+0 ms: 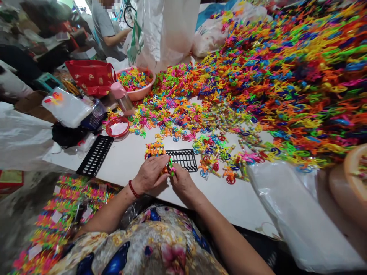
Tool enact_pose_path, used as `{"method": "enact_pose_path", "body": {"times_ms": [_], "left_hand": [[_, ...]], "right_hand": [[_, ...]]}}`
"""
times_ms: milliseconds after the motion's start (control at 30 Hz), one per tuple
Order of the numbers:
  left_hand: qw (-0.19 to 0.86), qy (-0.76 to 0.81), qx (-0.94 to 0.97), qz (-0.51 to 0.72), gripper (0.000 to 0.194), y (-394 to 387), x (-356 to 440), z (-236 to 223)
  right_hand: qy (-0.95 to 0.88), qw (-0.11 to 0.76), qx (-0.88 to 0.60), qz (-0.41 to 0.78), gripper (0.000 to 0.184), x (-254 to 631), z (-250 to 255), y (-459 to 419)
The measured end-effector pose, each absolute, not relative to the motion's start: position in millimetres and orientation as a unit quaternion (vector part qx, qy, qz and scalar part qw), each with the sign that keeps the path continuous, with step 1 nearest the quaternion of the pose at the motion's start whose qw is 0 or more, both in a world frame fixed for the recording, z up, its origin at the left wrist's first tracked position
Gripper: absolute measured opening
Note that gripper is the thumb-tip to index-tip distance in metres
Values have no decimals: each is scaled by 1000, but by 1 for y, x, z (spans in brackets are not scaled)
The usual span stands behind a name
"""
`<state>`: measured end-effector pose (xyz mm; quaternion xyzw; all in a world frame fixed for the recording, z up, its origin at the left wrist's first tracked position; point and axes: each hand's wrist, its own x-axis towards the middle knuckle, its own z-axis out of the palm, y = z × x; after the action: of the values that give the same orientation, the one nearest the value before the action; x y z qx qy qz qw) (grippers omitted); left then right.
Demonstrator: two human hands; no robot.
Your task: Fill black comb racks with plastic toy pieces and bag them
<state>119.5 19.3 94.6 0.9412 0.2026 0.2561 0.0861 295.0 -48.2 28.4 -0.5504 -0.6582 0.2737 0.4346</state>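
Note:
My left hand (150,172), with a red bead bracelet at the wrist, has its fingers closed around small colourful plastic toy pieces, partly hidden under them. My right hand (182,181) meets it from the other side, thumb and fingers gripping a green and orange plastic toy (171,167) between the two hands. Just beyond them lies a black slotted rack (186,159) on the white table. Colourful toys (155,148) stand in a tight row at its left part, while slots show on the right. Exactly which piece each finger presses is hidden.
Loose toys (218,145) spread right of the rack, below a large heap (286,76). A second black rack (96,156), a red basket (118,128), a pink-lidded bottle (123,99) and a pink basin (143,91) stand left. Clear plastic bags (298,214) lie right. Another person (107,32) stands behind.

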Motion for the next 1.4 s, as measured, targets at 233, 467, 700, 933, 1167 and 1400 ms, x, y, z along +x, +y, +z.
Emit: {"method": "enact_pose_path", "body": {"times_ms": [233, 467, 700, 933, 1167, 1400], "left_hand": [[84, 200, 942, 258, 64, 19, 120, 95], [56, 181, 954, 233, 67, 21, 121, 96], [55, 185, 953, 233, 65, 20, 122, 97], [57, 193, 953, 227, 66, 20, 123, 97], [119, 194, 950, 212, 68, 18, 118, 109], [119, 226, 944, 208, 57, 48, 123, 122]], "right_hand": [[-667, 413, -551, 284, 18, 297, 33, -47], [-687, 369, -565, 270, 13, 298, 34, -43], [-629, 455, -546, 316, 16, 294, 37, -48], [-424, 571, -579, 398, 20, 294, 56, -47], [-260, 627, -560, 476, 40, 320, 69, -21], [-247, 613, -565, 494, 39, 317, 57, -9]]}}
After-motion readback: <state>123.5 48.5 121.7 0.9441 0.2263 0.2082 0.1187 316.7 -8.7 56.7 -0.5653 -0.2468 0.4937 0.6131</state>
